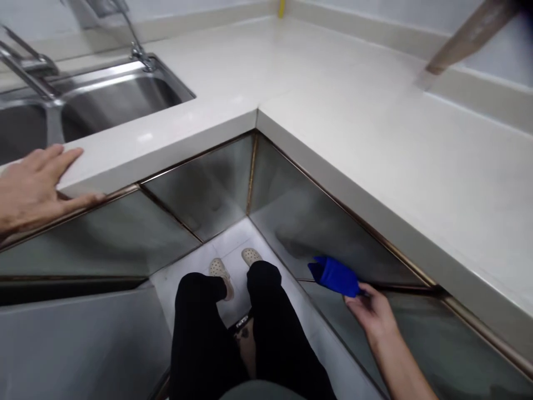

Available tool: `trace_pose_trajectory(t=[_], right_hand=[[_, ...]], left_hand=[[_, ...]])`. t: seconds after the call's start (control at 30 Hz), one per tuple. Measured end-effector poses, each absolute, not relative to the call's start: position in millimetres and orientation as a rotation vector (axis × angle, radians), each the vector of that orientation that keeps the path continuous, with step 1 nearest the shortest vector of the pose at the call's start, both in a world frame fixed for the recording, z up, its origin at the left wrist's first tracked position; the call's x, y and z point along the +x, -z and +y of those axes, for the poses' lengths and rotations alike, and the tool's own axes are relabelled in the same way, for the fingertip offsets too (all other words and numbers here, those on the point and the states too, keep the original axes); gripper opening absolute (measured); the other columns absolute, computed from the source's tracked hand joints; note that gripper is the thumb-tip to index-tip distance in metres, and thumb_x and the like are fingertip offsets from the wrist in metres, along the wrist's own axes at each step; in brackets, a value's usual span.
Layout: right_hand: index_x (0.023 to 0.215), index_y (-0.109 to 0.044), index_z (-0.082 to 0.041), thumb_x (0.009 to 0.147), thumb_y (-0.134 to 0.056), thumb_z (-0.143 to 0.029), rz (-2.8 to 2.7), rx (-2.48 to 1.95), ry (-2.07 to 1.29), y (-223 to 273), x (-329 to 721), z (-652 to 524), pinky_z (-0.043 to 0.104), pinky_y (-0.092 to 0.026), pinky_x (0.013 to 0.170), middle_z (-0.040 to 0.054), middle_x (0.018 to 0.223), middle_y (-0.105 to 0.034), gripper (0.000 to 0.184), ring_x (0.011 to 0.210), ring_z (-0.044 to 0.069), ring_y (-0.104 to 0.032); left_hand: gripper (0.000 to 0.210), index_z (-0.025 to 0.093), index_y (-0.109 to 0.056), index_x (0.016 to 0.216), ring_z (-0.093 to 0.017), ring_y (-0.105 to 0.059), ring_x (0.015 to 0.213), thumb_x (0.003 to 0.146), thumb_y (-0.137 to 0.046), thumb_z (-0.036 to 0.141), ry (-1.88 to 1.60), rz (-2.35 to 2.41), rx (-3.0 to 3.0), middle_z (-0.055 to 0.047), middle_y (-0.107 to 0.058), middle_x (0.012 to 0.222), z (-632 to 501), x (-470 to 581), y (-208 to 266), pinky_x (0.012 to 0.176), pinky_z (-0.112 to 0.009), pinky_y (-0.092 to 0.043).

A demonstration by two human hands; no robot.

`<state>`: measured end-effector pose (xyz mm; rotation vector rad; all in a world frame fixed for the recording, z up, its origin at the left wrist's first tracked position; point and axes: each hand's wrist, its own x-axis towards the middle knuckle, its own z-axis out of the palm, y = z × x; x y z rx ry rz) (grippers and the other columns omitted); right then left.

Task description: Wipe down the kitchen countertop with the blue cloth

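Note:
My left hand point(39, 186) rests on the edge of the white countertop point(225, 122), in front of the sink, fingers spread and thumb down along the front edge. It holds nothing. My right hand point(372, 311) is closed on one end of a folded blue cloth point(336, 276), low at the right, in front of the grey cabinet doors point(308, 205). The cloth's loose end points left. Whether it touches the door I cannot tell.
A steel double sink point(120, 103) with a faucet point(31, 69) lies at the left. The counter turns a corner in the middle. A brown post-like object point(462, 44), blurred, stands at the back right. My legs point(275, 328) and beige clogs point(219, 268) occupy the narrow tiled floor point(233, 239).

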<state>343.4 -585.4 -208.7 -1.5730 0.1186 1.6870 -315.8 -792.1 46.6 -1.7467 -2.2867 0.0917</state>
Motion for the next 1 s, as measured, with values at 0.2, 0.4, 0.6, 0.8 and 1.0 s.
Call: trace_pose_trajectory(t=[0.2, 0.4, 0.6, 0.8, 1.0], right_hand=[[0.086, -0.057, -0.019, 0.071, -0.049, -0.001, 0.121, -1.632, -1.717, 217.2, 310.4, -558.0, 0.022, -0.059, 0.054, 0.0007, 0.073, -0.067, 0.025, 0.062, 0.013, -0.066], [0.083, -0.056, -0.019, 0.066, -0.051, -0.002, 0.023, -1.668, -1.763, 260.4, 253.2, -537.3, 0.023, -0.057, 0.053, -0.0002, 0.073, -0.065, 0.025, 0.061, 0.014, -0.063], [0.08, -0.052, -0.021, 0.067, -0.048, -0.001, -0.041, -1.649, -1.778, 290.0, 171.1, -512.7, 0.02, -0.056, 0.052, -0.0046, 0.071, -0.061, 0.023, 0.058, 0.01, -0.059], [0.082, -0.055, -0.02, 0.073, -0.053, -0.002, -0.242, -1.44, -1.879, 272.7, 75.2, -478.1, 0.016, -0.058, 0.059, -0.0069, 0.075, -0.062, 0.02, 0.061, 0.007, -0.06], [0.088, -0.064, -0.016, 0.076, -0.062, -0.005, -0.463, -1.205, -2.1, 222.8, 10.8, -514.2, 0.018, -0.061, 0.067, -0.0009, 0.086, -0.07, 0.017, 0.069, 0.01, -0.066]], left_hand=[[0.127, 0.002, -0.027, 0.152, -0.04, -0.025, 0.145, 0.064, -0.029, 0.093, -0.147, -2.277, -1.825, -0.013, -0.019, 0.163, -803.4, -326.0, -50.7, 0.114, -0.053, -0.021], [0.121, 0.007, -0.026, 0.152, -0.037, -0.023, 0.147, 0.07, -0.024, 0.095, -0.136, -2.325, -1.771, -0.015, -0.023, 0.162, -804.7, -300.4, -53.5, 0.117, -0.055, -0.021], [0.124, 0.01, -0.028, 0.152, -0.039, -0.025, 0.146, 0.066, -0.032, 0.099, -0.053, -2.426, -1.736, -0.017, -0.024, 0.162, -805.8, -293.5, -55.6, 0.116, -0.062, -0.023], [0.121, 0.015, -0.03, 0.153, -0.038, -0.023, 0.148, 0.064, -0.049, 0.096, 0.077, -2.555, -1.706, -0.016, -0.024, 0.163, -804.0, -276.2, -61.2, 0.12, -0.061, -0.019], [0.105, 0.023, -0.036, 0.152, -0.035, -0.026, 0.148, 0.069, -0.065, 0.081, 0.143, -2.541, -1.696, -0.012, -0.03, 0.162, -798.8, -269.6, -52.8, 0.123, -0.054, -0.021]])
